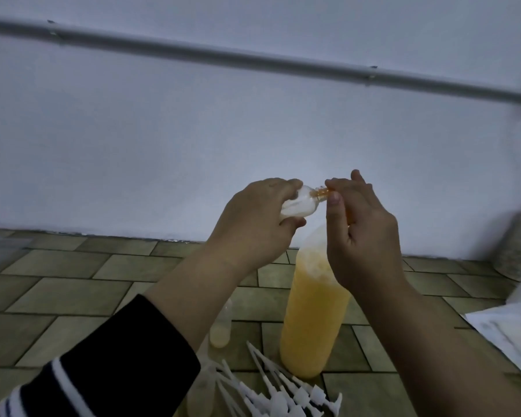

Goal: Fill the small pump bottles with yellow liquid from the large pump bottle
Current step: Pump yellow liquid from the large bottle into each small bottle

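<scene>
Left hand grips a small clear bottle tilted sideways above the large yellow-filled bottle. Right hand pinches the orange nozzle at its mouth.

Standing upright under the right hand and blocking a straight drop: the big bottle. Crowding the near floor just beside its base: loose pumps and a small bottle below the left forearm. Lying open to the left: bare tile floor, with paper and a roll hemming the right.
</scene>
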Tool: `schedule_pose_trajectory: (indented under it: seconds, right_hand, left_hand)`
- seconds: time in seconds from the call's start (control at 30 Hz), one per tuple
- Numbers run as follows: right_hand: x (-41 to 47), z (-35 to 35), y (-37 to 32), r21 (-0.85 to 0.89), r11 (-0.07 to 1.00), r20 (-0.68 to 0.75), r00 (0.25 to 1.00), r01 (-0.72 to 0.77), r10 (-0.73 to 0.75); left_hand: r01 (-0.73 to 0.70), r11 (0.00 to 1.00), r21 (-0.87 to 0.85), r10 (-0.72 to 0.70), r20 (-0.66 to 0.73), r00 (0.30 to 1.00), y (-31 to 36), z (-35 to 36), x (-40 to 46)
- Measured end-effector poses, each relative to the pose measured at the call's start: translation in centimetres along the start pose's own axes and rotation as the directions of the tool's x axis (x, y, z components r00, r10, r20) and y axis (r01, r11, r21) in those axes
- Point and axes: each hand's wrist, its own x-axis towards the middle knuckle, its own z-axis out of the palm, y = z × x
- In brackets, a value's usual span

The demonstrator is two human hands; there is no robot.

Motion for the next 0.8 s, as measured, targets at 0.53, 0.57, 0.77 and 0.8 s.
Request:
schedule_pose_trajectory:
  seconds: [0.53,0.57,0.77,0.8]
  right_hand:
    - [0.0,0.5,0.2,0.044,0.999,-0.036,0.999,0.031,-0.029]
    - [0.1,0.2,0.2,0.040,0.999,-0.027,0.999,0.029,-0.028]
    - [1.7,-1.1,-0.2,0.030,0.998,-0.009,0.998,0.057,-0.056]
    - [1.6,-0.9,-0.2,0.025,0.998,-0.033,0.998,0.061,-0.060]
  left_hand:
    - [0.025,0.999,-0.027,-0.026,-0.022,0.999,0.0,0.5,-0.4]
    - [0.022,1.000,-0.022,-0.022,-0.017,1.000,0.0,0.4,-0.3]
    - [-0.009,1.000,-0.010,0.008,-0.061,0.998,0.4,-0.8,1.0]
    - [-0.009,1.000,-0.024,0.007,-0.062,0.998,0.4,-0.7,1.0]
